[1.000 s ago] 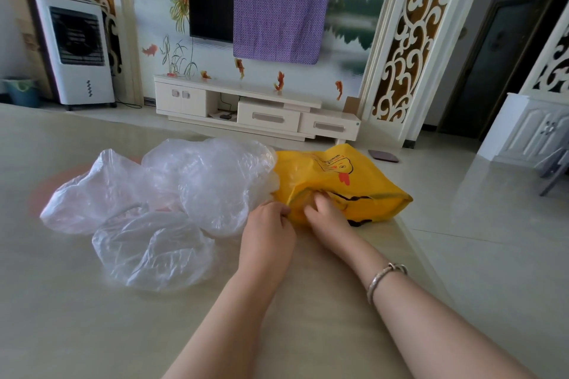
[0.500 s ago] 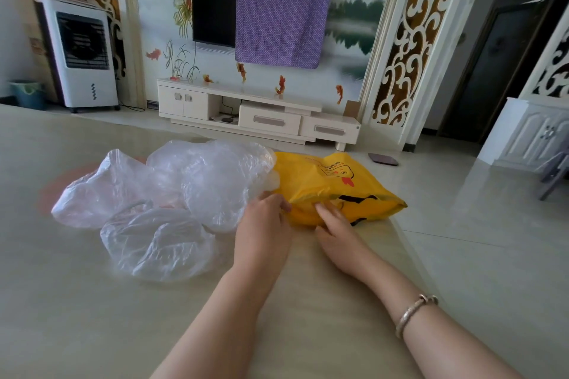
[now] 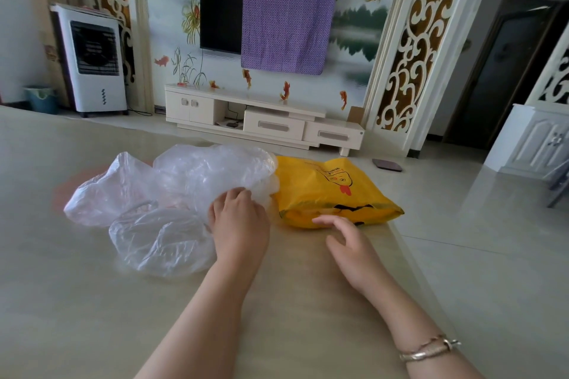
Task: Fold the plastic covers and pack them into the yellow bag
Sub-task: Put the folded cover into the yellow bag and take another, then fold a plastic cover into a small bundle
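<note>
Left hand (image 3: pixel 238 221) is grasping the clear plastic covers (image 3: pixel 172 194); right hand (image 3: pixel 348 240) is hovering released beside the yellow bag (image 3: pixel 326 191).

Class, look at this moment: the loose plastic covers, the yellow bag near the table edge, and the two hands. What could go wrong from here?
1. The yellow bag lies close to the table's right edge; a nudge might push it off.
2. The left hand grips only one of the plastic covers; pulling may drag the others along.
</note>
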